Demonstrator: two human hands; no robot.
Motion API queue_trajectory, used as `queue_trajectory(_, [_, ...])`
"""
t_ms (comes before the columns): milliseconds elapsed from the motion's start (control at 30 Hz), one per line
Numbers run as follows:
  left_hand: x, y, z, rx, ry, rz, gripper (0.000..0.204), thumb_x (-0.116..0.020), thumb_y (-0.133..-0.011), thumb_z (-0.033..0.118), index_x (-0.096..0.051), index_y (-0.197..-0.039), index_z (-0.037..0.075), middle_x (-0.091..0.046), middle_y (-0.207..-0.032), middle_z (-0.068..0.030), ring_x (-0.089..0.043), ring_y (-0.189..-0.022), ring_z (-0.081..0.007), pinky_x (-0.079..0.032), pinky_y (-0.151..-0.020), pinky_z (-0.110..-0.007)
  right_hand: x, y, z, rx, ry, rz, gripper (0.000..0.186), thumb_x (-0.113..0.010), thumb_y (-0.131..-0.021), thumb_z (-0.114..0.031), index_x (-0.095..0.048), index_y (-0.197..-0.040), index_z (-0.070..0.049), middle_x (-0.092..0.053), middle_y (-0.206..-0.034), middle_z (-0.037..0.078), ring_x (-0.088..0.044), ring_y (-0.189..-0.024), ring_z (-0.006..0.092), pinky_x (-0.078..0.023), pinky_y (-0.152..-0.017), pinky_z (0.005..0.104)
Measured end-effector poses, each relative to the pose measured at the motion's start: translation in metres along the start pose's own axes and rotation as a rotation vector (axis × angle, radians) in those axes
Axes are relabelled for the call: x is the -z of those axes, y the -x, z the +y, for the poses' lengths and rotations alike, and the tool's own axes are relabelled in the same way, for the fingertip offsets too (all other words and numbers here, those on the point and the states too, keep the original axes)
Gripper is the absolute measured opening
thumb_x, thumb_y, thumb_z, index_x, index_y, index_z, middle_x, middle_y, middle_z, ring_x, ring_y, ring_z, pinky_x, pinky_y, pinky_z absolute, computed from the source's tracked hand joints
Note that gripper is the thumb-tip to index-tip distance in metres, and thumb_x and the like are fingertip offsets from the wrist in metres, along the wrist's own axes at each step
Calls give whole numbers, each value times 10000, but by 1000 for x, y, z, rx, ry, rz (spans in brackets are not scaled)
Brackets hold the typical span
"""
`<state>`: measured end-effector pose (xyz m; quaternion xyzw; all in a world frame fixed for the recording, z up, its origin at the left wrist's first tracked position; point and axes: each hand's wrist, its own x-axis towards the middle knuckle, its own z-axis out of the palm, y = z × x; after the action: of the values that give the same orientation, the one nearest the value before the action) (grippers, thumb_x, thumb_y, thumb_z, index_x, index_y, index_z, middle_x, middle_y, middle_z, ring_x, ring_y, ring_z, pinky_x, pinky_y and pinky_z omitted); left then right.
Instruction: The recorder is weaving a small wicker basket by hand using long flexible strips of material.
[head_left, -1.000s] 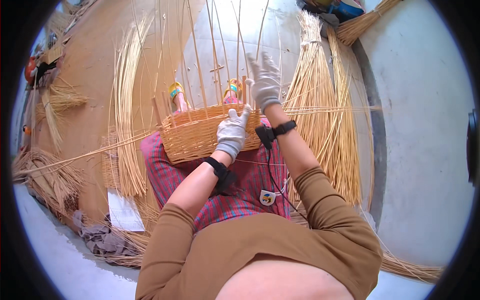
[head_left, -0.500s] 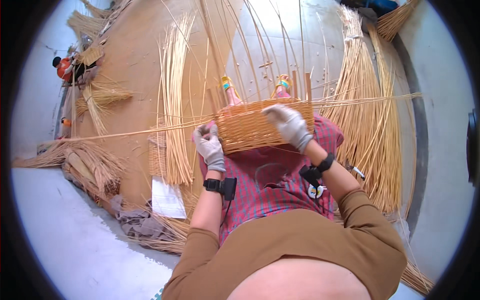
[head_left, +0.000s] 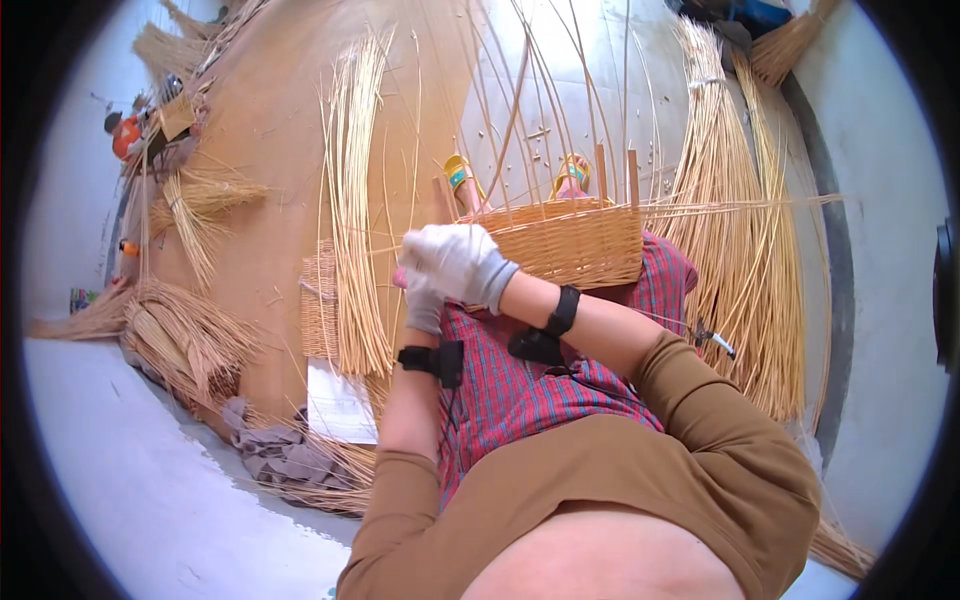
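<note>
With the half-made basket [head_left: 565,240] on my lap, my right hand [head_left: 462,262] and left hand [head_left: 424,302] meet at its left rim, gloved fingers curled around a thin cane [head_left: 520,100]; I should bend it slowly and snugly.

I wear thin, pale grey fabric gloves on my left hand [head_left: 425,300] and my right hand [head_left: 462,262]. A black strap with a small black box [head_left: 432,360] circles my left wrist, and a matching black band with its box [head_left: 548,330] sits on my right, with a thin dark cable trailing from it. My brown long-sleeved top [head_left: 640,480] has its sleeves pushed up. A red-and-blue checked cloth [head_left: 510,390] covers my lap.
</note>
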<state>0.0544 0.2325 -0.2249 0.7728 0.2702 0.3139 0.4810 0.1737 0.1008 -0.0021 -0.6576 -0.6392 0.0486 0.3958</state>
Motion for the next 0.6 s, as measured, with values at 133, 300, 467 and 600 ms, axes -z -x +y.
queue_trajectory(133, [-27, -34, 95, 292, 358, -174, 675, -816, -832, 33, -451, -1399, 55, -601, -1343, -117, -612, -1211, -220, -524, -1006, -361, 18, 9, 71, -313, -361, 169, 195, -624, -1016, -221, -676, -996, -34, -699, -788, 82, -686, -722, 148, -561, -639, 307])
queue_trajectory(300, [-30, -36, 80, 43, 245, -132, 688, -878, -779, 109, -524, -1366, 47, -683, -1224, -122, -676, -1094, -243, -533, -979, -345, 25, 14, 50, -332, -383, 42, 167, -627, -1007, -187, -692, -1030, -35, -709, -809, 87, -675, -703, 124, -562, -632, 309])
queue_trajectory(467, [-40, -55, 74, 109, 63, -206, 750, -880, -782, 232, -522, -1409, 30, -673, -1259, -175, -662, -1136, -261, -505, -1021, -329, -1, 53, 40, -125, -234, 247, 88, -634, -942, -79, -701, -990, -50, -723, -832, 98, -687, -688, 140, -564, -674, 311])
queue_trajectory(600, [17, -68, 88, 137, 162, -498, 722, -856, -821, 200, -526, -1443, 39, -637, -1361, -117, -589, -1265, -212, -460, -1089, -327, 45, 31, 28, -312, -407, 21, 145, -596, -1006, -130, -706, -1021, -38, -719, -800, 46, -651, -638, 92, -544, -628, 281])
